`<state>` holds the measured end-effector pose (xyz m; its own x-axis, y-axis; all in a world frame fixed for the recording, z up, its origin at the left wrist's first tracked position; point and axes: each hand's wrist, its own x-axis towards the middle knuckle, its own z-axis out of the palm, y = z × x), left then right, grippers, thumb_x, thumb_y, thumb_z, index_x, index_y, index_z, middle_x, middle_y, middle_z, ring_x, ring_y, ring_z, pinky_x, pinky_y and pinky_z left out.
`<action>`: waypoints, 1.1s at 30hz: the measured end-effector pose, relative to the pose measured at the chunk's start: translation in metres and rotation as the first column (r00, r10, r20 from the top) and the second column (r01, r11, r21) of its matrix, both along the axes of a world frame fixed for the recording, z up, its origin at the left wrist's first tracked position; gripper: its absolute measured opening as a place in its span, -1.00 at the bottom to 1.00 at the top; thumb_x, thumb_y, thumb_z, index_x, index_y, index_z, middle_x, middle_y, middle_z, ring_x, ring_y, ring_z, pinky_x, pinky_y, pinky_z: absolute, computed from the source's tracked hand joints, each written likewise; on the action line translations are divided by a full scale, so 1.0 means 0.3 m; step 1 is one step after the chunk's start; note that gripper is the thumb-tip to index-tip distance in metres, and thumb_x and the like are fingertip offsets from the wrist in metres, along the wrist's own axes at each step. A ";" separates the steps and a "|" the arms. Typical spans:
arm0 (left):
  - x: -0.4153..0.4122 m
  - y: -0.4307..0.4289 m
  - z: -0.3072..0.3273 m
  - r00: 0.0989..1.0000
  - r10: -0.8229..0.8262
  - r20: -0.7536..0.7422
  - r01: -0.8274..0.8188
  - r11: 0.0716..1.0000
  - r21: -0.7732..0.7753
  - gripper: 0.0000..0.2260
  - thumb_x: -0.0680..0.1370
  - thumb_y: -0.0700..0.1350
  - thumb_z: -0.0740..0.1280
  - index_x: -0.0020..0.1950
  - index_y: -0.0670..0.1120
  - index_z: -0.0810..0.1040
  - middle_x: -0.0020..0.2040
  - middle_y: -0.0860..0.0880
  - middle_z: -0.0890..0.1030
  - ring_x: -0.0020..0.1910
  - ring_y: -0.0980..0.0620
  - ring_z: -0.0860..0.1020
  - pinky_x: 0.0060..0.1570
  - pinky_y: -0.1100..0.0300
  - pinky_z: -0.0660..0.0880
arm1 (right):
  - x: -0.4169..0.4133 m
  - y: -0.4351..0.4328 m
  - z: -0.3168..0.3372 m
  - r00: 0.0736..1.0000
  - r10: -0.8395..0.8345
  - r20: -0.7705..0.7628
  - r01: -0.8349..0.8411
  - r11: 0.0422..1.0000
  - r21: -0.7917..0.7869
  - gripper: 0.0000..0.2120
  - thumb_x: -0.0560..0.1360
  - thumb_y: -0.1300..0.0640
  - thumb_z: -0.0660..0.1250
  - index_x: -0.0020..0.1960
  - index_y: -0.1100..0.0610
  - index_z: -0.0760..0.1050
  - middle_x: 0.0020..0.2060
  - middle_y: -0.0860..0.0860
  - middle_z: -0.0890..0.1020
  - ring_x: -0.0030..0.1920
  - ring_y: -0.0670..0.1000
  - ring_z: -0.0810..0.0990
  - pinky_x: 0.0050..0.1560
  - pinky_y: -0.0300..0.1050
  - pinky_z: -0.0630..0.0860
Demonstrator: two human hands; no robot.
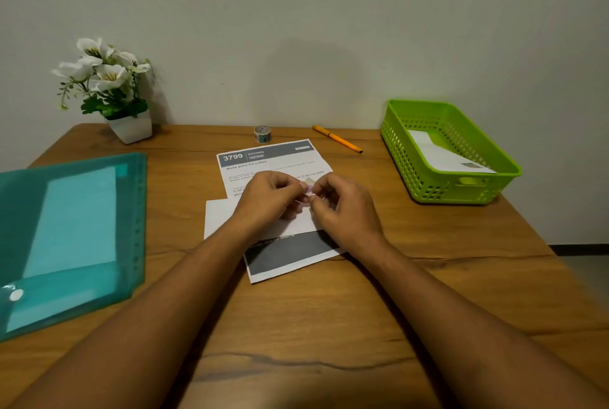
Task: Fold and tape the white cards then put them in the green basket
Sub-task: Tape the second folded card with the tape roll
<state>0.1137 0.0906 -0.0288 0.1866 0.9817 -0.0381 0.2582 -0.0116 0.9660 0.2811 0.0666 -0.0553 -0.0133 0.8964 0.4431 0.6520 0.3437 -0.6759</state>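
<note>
At the centre of the frame our white card [219, 217] lies partly folded on the table [329, 326], under both hands. Our left hand [267, 201] and right hand [342, 209] pinch a small strip of tape [308, 184] between their fingertips. At the right, the green basket [428, 186] holds a folded card [438, 153]; the tape roll [262, 134] stands at upper centre.

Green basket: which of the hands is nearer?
Right. The right hand lies left of the green basket; the left hand lies farther left. Both pinch a small tape piece.
</note>
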 end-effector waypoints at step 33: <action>0.035 -0.027 -0.059 0.782 0.182 -0.597 0.116 0.897 0.426 -0.63 0.60 0.01 0.39 0.40 0.05 0.51 0.34 0.03 0.57 0.36 -0.02 0.42 0.35 -0.03 0.36 | 0.032 0.065 0.051 0.837 -0.445 -0.317 0.274 0.844 -0.460 -0.83 0.43 0.08 0.56 -0.24 0.11 0.60 -0.32 0.01 0.64 -0.27 -0.02 0.57 -0.26 -0.07 0.48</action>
<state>0.1242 0.0825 -0.0463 0.2366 0.9301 0.2810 0.7926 -0.3520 0.4979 0.2907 0.0860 -0.0400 0.4441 0.8950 -0.0412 0.3208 -0.2018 -0.9254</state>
